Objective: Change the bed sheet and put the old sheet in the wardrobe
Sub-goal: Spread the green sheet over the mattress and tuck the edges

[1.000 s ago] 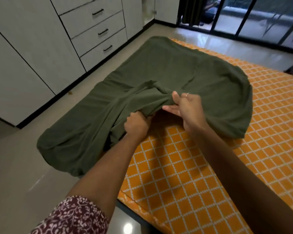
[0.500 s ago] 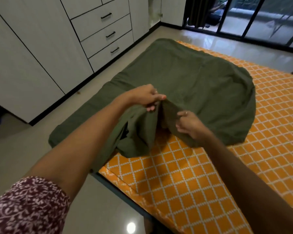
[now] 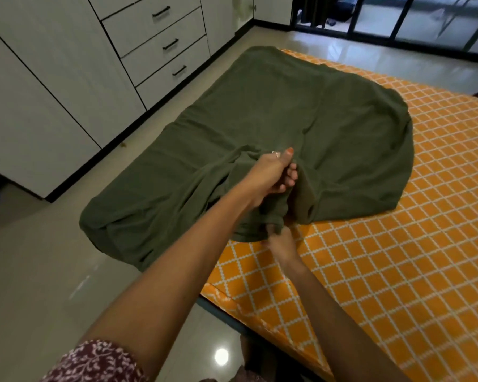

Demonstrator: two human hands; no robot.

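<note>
on the orange bed (image 3: pixel 398 257), both hands (left (image 3: pixel 271 175), right (image 3: pixel 280 242)) grip the green sheet (image 3: pixel 287 111).

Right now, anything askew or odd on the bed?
The dark green fabric sheet lies bunched across only the bed's near-left part, hanging over the edge toward the floor, so the orange lattice-patterned cover shows. The left hand and right hand both grip it. No damage or spills visible.
</note>
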